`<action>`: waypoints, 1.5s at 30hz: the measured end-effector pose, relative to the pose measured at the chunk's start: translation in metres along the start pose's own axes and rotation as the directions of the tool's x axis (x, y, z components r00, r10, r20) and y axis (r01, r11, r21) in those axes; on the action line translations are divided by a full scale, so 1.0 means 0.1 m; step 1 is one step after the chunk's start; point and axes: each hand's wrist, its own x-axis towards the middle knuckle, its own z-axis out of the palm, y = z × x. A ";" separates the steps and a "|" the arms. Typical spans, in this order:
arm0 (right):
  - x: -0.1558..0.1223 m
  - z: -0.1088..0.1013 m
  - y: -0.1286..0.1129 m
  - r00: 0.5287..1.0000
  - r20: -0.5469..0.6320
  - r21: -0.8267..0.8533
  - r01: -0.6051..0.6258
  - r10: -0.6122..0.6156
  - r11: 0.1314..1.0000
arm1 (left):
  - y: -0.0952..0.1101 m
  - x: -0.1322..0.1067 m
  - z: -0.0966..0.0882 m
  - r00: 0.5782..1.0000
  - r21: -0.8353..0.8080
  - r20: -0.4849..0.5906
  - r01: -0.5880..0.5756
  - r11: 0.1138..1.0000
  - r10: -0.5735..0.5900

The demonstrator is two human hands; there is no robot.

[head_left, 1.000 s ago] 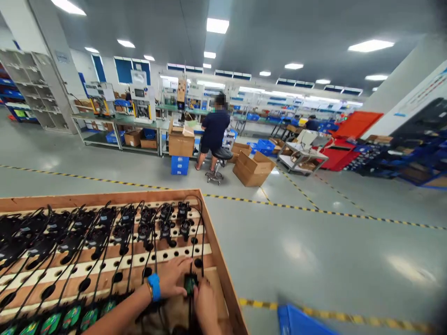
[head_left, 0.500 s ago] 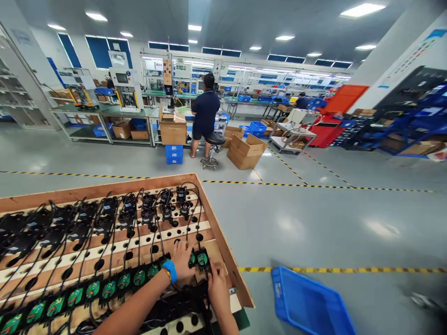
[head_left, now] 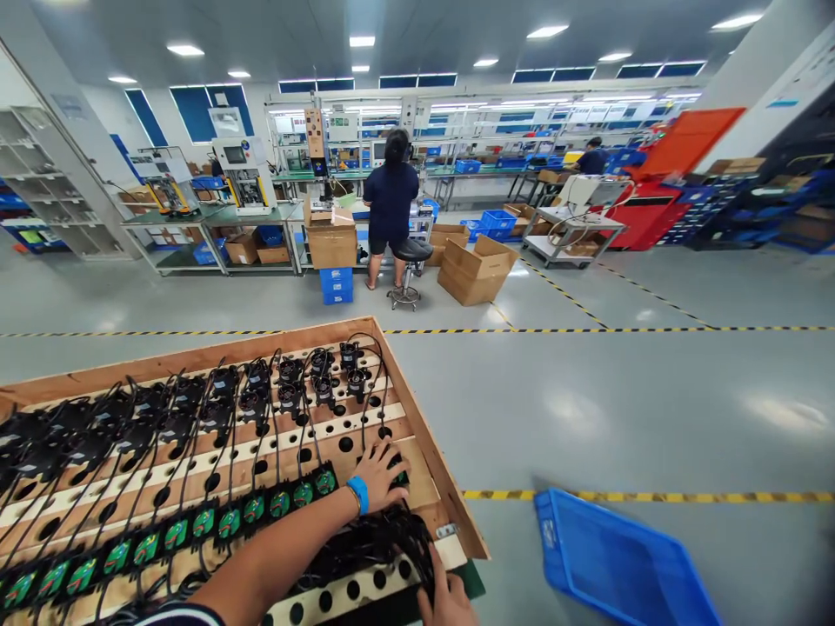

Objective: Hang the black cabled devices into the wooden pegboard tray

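Note:
My left hand (head_left: pixel 382 474), with a blue wristband, reaches over the right end of a row of black fans (head_left: pixel 279 504) with round green circuit boards. Its fingers and thumb span the end fan, whose green board (head_left: pixel 399 476) shows in part between them. Lower right, my right hand (head_left: pixel 447 596) pinches the edge of a bundle of black cables (head_left: pixel 408 530); part of this hand is cut off by the frame. More black fans (head_left: pixel 290 396) stand in two rows at the back, their cables running forward across the slats.
A wooden frame (head_left: pixel 434 443) with a raised rim surrounds the holed slats. On the floor to the right lies a blue crate (head_left: pixel 619 565). Further off stand a person (head_left: pixel 391 191), a stool (head_left: pixel 408 261), a cardboard box (head_left: pixel 476 269) and a cart (head_left: pixel 574 230).
My left hand has slid right along the fan row to its end, uncovering boards to its left. My right hand has dropped from beside the end fan to the cables. The view shifted slightly.

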 end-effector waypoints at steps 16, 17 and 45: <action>0.12 -0.24 -0.97 0.754 -0.061 0.157 0.655 -0.654 0.739 | -0.13 0.12 -0.24 0.981 -0.266 0.195 0.068 0.962 -0.015; 0.21 -0.23 -0.92 0.721 -0.100 0.135 0.693 -0.686 0.708 | -0.16 0.12 -0.25 0.982 -0.312 0.190 0.080 0.947 -0.020; 0.73 0.12 -1.14 0.619 -0.201 0.191 0.785 -0.759 0.590 | 0.05 0.02 -0.36 0.980 -0.445 0.102 0.198 0.873 -0.170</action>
